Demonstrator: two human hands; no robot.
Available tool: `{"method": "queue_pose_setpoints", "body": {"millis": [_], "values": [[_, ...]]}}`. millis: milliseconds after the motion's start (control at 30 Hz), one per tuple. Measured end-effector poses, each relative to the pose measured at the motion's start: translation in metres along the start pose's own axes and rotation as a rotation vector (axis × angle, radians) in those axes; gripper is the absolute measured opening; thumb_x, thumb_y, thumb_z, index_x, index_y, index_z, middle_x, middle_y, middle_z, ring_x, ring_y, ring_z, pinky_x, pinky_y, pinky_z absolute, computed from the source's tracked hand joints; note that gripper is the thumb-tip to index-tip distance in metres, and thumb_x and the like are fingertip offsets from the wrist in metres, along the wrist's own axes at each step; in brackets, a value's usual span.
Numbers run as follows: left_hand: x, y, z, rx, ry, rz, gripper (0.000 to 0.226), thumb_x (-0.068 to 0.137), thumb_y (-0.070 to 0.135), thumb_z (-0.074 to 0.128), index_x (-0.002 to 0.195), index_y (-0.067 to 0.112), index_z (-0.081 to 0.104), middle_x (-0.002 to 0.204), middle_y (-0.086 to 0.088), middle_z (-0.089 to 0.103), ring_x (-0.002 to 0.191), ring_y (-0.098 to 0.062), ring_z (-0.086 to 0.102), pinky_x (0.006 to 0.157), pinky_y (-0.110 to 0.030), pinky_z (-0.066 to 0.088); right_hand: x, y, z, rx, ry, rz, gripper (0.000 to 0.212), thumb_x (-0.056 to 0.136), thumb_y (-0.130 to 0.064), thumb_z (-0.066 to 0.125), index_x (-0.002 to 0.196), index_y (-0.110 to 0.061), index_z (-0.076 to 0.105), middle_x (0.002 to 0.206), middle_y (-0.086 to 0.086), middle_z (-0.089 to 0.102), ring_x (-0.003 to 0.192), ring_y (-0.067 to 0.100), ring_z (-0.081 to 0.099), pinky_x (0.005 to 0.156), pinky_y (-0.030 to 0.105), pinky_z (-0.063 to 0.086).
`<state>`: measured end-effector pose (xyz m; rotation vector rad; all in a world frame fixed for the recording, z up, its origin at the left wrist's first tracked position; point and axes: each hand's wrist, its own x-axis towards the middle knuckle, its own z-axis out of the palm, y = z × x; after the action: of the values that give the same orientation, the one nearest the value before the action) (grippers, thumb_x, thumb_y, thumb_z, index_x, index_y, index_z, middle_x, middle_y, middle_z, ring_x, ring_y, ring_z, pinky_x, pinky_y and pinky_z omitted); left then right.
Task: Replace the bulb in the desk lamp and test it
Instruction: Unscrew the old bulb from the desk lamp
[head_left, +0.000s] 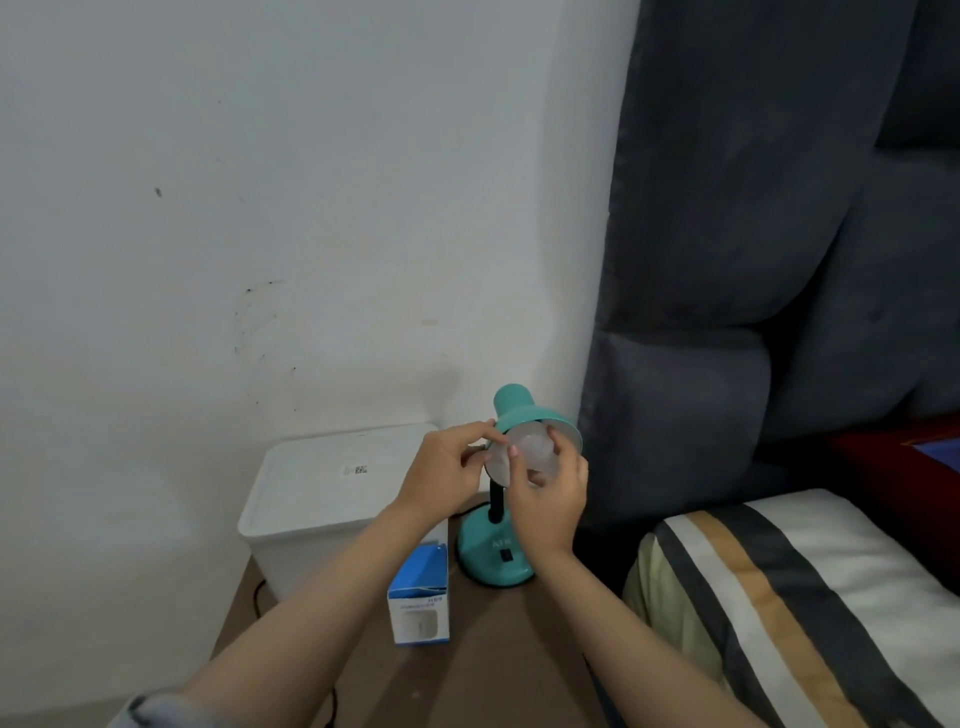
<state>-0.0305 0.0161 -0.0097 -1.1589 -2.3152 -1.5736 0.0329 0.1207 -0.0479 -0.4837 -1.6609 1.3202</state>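
Inside teal shade (519, 413), frosted white bulb (535, 452)

Both bare forearms reaching forward, left hand (447, 467) pinching, right hand (548, 493) cupped, fingers curled

Teal desk lamp (493, 556), white bulb (535, 452) in shade

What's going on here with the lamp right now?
A person is working on the teal desk lamp on the brown table. The right hand grips the white bulb sitting in the mouth of the shade, while the left hand steadies the shade's rim. Whether the bulb is going in or coming out cannot be told. A blue and white bulb box stands open beside the lamp's base, next to a white lidded bin.
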Motion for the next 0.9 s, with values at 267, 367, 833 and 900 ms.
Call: {"method": "queue_pose_setpoints", "body": {"millis": [267, 367, 833, 900], "values": [[0.002, -0.002, -0.001, -0.068, 0.069, -0.078, 0.034, 0.082, -0.005, 0.061, 0.086, 0.028, 0.070, 0.114, -0.003, 0.068, 0.079, -0.018, 0.071, 0.074, -0.032, 0.056, 0.005, 0.025, -0.003, -0.053, -0.089, -0.210, 0.046, 0.080, -0.003, 0.067, 0.124, -0.016, 0.058, 0.130, 0.005, 0.047, 0.116, 0.021, 0.053, 0.084, 0.039, 0.056], [0.003, -0.003, -0.001, -0.058, 0.043, -0.082, 0.035, 0.082, -0.005, 0.061, 0.085, 0.029, 0.069, 0.112, -0.002, 0.068, 0.075, -0.020, 0.072, 0.064, -0.021, 0.052, 0.001, 0.024, 0.000, -0.034, -0.045, -0.167, 0.052, 0.078, -0.007, 0.071, 0.126, -0.018, 0.054, 0.129, 0.003, 0.045, 0.112, 0.019, 0.055, 0.085, 0.032, 0.056], [0.001, -0.002, 0.000, -0.033, 0.067, -0.056, 0.037, 0.083, -0.004, 0.059, 0.084, 0.032, 0.068, 0.094, 0.014, 0.068, 0.063, -0.033, 0.066, 0.066, -0.047, 0.055, 0.001, 0.020, 0.002, -0.056, -0.079, -0.196, 0.043, 0.077, 0.010, 0.061, 0.108, -0.019, 0.069, 0.136, 0.005, 0.042, 0.126, 0.016, 0.043, 0.102, 0.042, 0.046], [0.000, -0.001, 0.000, -0.031, 0.076, -0.053, 0.041, 0.082, -0.005, 0.059, 0.083, 0.034, 0.067, 0.094, 0.015, 0.068, 0.065, -0.034, 0.066, 0.067, -0.047, 0.055, -0.001, 0.019, 0.003, -0.002, -0.055, -0.176, 0.044, 0.076, 0.006, 0.067, 0.109, -0.022, 0.067, 0.137, 0.007, 0.039, 0.126, 0.012, 0.042, 0.104, 0.037, 0.044]]}}
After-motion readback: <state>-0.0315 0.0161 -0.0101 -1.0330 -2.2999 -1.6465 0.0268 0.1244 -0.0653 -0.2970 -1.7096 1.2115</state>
